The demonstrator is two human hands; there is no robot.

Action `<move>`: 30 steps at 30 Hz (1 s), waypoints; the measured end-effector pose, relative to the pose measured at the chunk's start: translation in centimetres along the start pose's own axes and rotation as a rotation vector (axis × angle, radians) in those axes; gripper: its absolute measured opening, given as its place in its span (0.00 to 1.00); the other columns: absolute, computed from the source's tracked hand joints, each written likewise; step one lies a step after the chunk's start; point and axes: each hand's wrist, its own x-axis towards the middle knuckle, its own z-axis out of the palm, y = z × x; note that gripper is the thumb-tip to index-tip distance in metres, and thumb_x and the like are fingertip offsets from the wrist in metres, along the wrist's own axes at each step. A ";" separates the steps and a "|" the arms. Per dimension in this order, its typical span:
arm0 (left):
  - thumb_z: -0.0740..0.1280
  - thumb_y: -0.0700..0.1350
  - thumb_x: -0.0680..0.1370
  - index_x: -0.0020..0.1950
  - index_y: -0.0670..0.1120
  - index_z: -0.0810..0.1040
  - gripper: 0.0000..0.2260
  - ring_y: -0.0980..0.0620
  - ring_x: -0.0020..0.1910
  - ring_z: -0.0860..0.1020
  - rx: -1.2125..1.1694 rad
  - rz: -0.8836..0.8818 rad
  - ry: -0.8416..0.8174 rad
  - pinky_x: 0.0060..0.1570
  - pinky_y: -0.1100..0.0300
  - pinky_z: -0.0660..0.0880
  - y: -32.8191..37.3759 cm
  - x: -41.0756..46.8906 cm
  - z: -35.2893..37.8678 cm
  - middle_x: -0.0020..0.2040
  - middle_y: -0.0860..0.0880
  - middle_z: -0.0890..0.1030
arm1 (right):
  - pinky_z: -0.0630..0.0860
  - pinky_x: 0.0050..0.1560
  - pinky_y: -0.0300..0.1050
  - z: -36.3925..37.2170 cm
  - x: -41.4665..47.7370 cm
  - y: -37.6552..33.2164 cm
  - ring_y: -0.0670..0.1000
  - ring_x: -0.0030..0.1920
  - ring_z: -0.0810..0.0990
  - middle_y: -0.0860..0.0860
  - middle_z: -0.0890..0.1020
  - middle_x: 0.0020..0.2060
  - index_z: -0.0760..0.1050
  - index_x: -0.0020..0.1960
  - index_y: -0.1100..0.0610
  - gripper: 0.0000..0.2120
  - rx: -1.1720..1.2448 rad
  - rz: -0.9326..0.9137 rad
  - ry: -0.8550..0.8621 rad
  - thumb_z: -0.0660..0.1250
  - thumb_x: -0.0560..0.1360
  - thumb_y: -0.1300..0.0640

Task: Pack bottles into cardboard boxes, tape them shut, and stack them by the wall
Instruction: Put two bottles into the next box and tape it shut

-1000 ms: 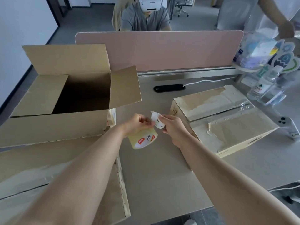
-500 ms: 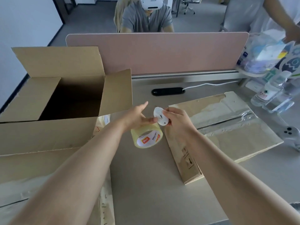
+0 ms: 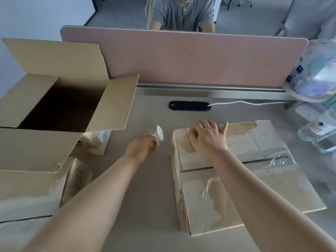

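- Table [image 3: 149,197]: pale top, carries everything listed below; a pink divider [image 3: 181,57] runs along its far edge.
- Open box [image 3: 36,146], far left: all four flaps are up or out, and the interior is in deep shadow, so you cannot tell its contents. It sits on a closed lower box [image 3: 27,193].
- Shut box [image 3: 254,188], right of centre: flaps closed, top paper torn, scraps of clear tape on it. The print on its near side is too small to read.
- Your right hand [image 3: 207,139]: flat on that box's far-left corner, fingers straight and spread.
- Your left hand [image 3: 143,148]: above the table between the boxes, fingers curled round a white round piece [image 3: 159,135].
- Water bottle [image 3: 316,130], right edge: lying down, red label writing blurred.
- Cream pack [image 3: 101,142], under the open box's right flap: label unreadable.
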 end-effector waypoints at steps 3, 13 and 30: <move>0.62 0.41 0.76 0.56 0.50 0.79 0.11 0.43 0.61 0.70 0.279 -0.011 0.007 0.56 0.55 0.68 -1.1 0.3 2.5 0.63 0.48 0.72 | 0.38 0.71 0.67 0.2 0.3 0.0 0.53 0.68 0.64 0.49 0.73 0.62 0.72 0.61 0.50 0.22 -0.010 0.023 -0.002 0.44 0.79 0.43; 0.63 0.41 0.75 0.62 0.52 0.74 0.16 0.46 0.70 0.61 0.161 -0.169 0.113 0.66 0.51 0.60 0.4 -1.5 5.4 0.70 0.47 0.63 | 0.38 0.71 0.67 0.4 0.6 0.2 0.55 0.67 0.66 0.52 0.74 0.61 0.72 0.61 0.52 0.25 -0.052 0.025 0.003 0.43 0.79 0.42; 0.60 0.45 0.63 0.35 0.46 0.68 0.04 0.61 0.32 0.70 -1.133 -0.034 -0.167 0.35 0.64 0.65 4.5 -7.8 3.9 0.34 0.53 0.72 | 0.38 0.72 0.64 0.5 0.2 0.1 0.56 0.67 0.66 0.53 0.75 0.62 0.72 0.62 0.53 0.25 -0.039 0.021 0.028 0.44 0.79 0.42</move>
